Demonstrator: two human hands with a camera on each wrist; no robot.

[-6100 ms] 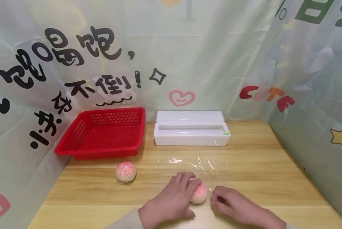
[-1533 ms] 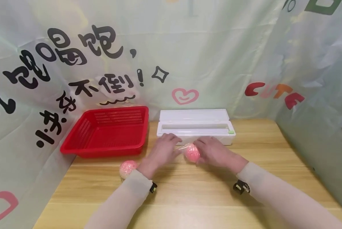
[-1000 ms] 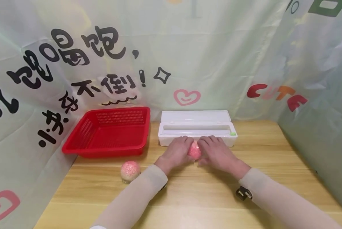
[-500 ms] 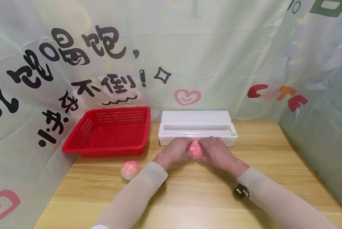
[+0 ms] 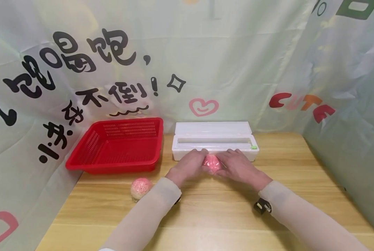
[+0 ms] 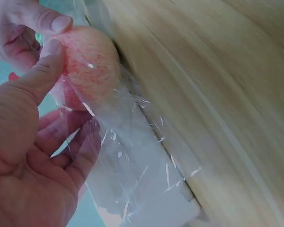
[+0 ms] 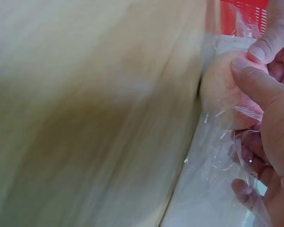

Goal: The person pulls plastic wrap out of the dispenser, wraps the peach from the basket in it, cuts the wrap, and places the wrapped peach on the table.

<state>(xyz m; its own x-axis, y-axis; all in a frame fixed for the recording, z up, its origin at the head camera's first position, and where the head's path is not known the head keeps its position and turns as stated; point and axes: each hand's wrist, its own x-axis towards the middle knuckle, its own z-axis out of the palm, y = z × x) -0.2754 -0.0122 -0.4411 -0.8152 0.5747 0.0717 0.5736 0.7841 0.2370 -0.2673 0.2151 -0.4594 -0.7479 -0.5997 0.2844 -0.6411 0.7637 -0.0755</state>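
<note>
Just before a long white box with its lid raised (image 5: pixel 215 147), between the two hands and above the wooden tabletop (image 5: pixel 218 212), is a round, peach-like ball in pink and cream (image 5: pixel 211 164). Both hands grasp it: the left hand (image 5: pixel 189 164) has its thumb pressed on the pink side and its fingers curled behind, in among a sheet of clear, glossy plastic film (image 6: pixel 125 151); the right hand (image 5: pixel 238 166) holds the opposite side in much the same way, the two thumbs close together.

As far as the pictures show, the covering of this ball looks partway done. Creased film lies against it, but a broad loose stretch hangs out over the front of the box in the wrist views, so gathering and tucking seem to be what is left. Whether that sheet is cut free from the box, I cannot tell.

Apart from this, a second, speckled pink and cream ball (image 5: pixel 141 188) sits on the tabletop near the left forearm. A clear edge at its base suggests it is already wrapped. It stands outside the red perforated plastic basket (image 5: pixel 118 167), near its front.
</note>
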